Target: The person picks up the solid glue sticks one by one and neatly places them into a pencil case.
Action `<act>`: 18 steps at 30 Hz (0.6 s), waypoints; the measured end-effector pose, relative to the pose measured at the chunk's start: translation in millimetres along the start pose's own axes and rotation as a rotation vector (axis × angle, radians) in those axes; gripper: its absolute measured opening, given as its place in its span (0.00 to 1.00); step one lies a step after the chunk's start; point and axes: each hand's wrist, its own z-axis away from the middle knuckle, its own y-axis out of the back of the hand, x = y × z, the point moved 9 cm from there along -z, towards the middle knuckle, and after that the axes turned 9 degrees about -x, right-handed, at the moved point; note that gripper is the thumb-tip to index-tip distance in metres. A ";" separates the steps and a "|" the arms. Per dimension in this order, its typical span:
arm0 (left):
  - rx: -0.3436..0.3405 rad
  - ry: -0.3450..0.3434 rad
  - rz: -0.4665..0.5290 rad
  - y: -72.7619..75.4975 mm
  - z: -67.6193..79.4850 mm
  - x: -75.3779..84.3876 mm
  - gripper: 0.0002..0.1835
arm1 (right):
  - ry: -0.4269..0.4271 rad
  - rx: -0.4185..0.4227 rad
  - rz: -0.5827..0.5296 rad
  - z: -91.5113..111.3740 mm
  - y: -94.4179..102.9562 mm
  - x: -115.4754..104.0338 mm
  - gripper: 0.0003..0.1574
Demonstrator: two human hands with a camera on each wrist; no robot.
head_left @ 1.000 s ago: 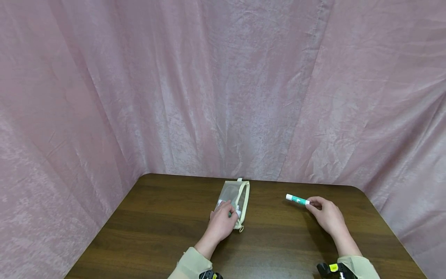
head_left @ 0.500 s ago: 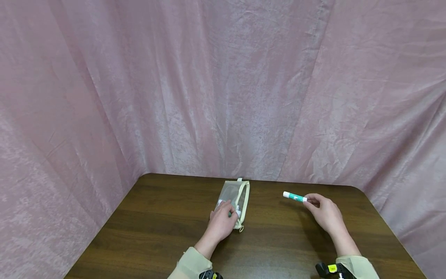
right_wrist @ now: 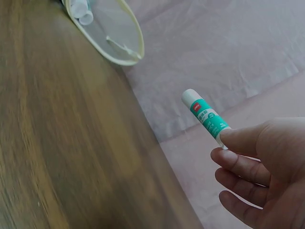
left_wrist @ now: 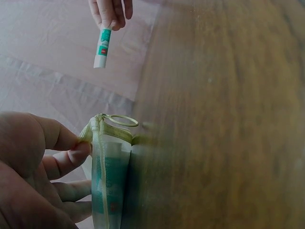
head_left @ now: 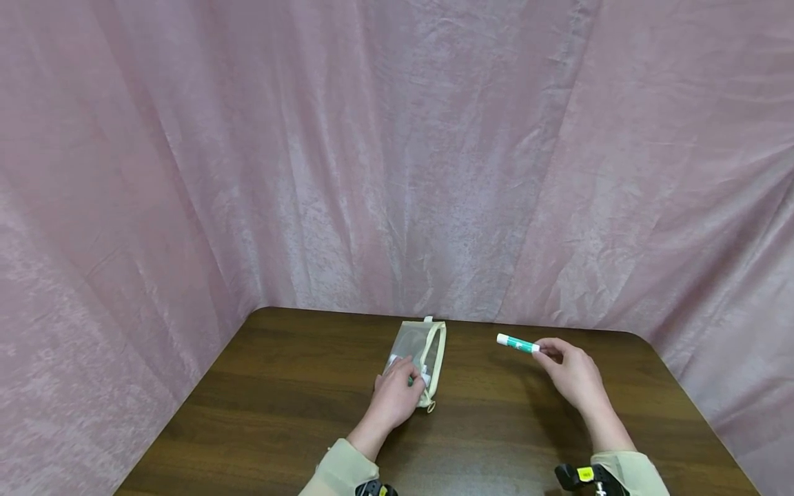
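A green and white glue stick [head_left: 517, 343] is pinched at one end by my right hand [head_left: 573, 372], held above the table to the right of the pouch. On the table lies a see-through mesh pouch [head_left: 409, 337] with a cream zip edge. My left hand [head_left: 397, 396] pinches the near edge of this pouch between thumb and finger, as the left wrist view shows. Inside the pouch, green and white tubes [left_wrist: 114, 181] show through the mesh. The right wrist view shows the pouch's mouth [right_wrist: 107, 55] unzipped, with white tube ends [right_wrist: 86, 18] in it.
The brown wooden table [head_left: 279, 386] has rounded far corners. Behind it hangs a pink curtain [head_left: 384, 172]. A ring zip pull [left_wrist: 121, 120] hangs at the pouch's near end.
My right hand has moved left and slightly away from me with the glue stick, closer to the pouch. My left hand and the pouch have stayed put.
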 end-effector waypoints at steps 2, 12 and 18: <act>0.004 -0.002 0.001 0.2 0.3 0.5 0.11 | 0.003 -0.006 -0.007 -1.4 -2.1 -2.6 0.16; -0.001 -0.003 -0.003 -1.2 0.9 -0.9 0.11 | 0.029 -0.030 -0.020 -8.6 -19.5 -20.2 0.16; -0.001 0.005 -0.012 -1.2 0.7 -1.8 0.11 | 0.040 -0.047 -0.041 -11.5 -32.5 -34.1 0.14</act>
